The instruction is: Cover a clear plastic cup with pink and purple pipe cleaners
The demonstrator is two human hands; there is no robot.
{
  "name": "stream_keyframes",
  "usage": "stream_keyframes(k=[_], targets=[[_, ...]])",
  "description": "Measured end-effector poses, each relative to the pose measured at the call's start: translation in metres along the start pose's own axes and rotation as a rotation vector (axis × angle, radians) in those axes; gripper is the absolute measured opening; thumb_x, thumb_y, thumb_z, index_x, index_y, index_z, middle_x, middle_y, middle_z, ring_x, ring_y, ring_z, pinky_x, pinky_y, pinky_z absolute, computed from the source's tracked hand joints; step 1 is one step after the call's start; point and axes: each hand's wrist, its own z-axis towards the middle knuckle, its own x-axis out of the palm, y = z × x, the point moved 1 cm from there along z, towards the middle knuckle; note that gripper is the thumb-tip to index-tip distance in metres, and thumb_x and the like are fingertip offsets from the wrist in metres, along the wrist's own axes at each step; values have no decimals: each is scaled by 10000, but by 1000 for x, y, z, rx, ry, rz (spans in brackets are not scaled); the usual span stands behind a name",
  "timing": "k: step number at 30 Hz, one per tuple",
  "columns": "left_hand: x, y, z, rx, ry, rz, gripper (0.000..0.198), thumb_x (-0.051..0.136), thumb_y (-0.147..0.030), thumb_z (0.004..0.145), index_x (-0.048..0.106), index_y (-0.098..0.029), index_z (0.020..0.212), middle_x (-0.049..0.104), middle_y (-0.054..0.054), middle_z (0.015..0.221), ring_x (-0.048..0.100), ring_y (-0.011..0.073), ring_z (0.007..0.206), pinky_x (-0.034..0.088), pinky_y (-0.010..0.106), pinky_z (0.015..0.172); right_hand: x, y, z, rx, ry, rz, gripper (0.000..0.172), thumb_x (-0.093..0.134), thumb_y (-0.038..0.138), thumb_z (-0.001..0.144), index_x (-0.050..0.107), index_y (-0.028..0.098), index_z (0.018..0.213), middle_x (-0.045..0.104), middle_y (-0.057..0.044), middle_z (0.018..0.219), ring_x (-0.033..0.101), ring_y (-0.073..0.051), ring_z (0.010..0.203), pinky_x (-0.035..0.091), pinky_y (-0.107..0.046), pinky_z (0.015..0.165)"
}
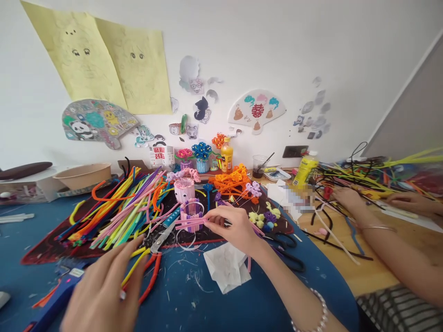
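My right hand [230,228] pinches a few pink pipe cleaners [188,224] between thumb and fingertips, pointing left. Just behind them stands a small purple-and-white striped pipe-cleaner pot [192,210] with a thin loop on top, and beyond it a pale pink one [184,190]. My left hand [107,283] is low at the left, slightly blurred, with its fingers stretched out and apart. It is over the yellow handle of scissors [156,269] with red and yellow grips; whether it touches them I cannot tell. Beside it lies a blue glue gun [57,297].
Bundles of coloured pipe cleaners [121,207] lie on a dark mat. Behind are orange pieces [231,180] and a juice bottle [226,156]. Black scissors [287,251] and a white paper [226,267] are near my right arm. A co-worker's hands [346,199] are at right.
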Motion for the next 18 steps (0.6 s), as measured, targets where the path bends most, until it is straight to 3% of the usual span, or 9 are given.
stream_keyframes(k=[3,6,10,18], targets=[[19,-31,19,111,41,-40,412,454,-373,966,529,-174,1319,642,114,1150,612,265,1022,447,361,870,1,3,0,6,26,16,98,666,253,867,725,179,891,670,-28,737,567,-116,592,483,-219,538],[36,-45,33,225,16,-65,291,522,-281,946,607,-162,1198,670,96,1066,622,241,945,456,343,810,0,6,0,11,44,44,88,673,237,861,727,176,895,671,-25,746,560,-108,585,474,-211,533],[42,-44,41,327,-39,-172,160,562,-179,923,657,-149,1047,693,66,921,612,188,800,456,308,743,-1,7,1,36,49,75,73,680,210,850,729,176,893,666,-16,741,570,-104,597,470,-198,534],[44,-35,38,481,-39,-107,231,530,-69,912,639,-105,1112,712,89,953,637,202,828,456,347,792,-1,6,2,46,59,82,66,683,197,842,727,190,892,675,-15,764,560,-106,599,460,-203,533]])
